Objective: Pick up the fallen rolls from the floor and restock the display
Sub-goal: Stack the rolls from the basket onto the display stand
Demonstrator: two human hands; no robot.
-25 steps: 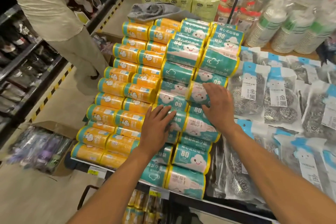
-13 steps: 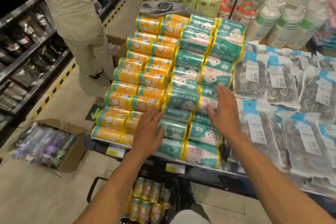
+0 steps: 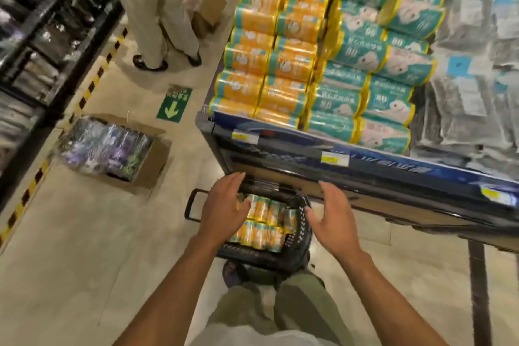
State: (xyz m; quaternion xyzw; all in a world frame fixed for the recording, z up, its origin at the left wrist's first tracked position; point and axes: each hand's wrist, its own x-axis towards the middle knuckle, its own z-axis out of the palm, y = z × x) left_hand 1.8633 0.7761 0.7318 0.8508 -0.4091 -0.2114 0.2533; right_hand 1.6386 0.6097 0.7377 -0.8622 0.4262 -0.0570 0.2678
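Note:
A black basket [image 3: 295,257] stands on the floor at my feet, holding several orange-and-teal rolls [image 3: 262,223]. My left hand [image 3: 224,209] hovers over the basket's left side with fingers straight, holding nothing. My right hand [image 3: 331,215] is above the basket's right rim, fingers spread and empty. On the display table [image 3: 365,160] above lie rows of orange rolls [image 3: 269,45] on the left and teal rolls [image 3: 373,64] beside them.
An open cardboard box [image 3: 151,166] of purple packs sits on the floor at left. Another person's legs [image 3: 157,8] stand in the aisle beyond, near a second box [image 3: 207,5]. Dark shelving [image 3: 42,36] lines the left. Bagged scourers [image 3: 471,64] fill the table's right.
Both hands have left the teal rolls on the display and dropped down over the basket on the floor. My view has tilted downward.

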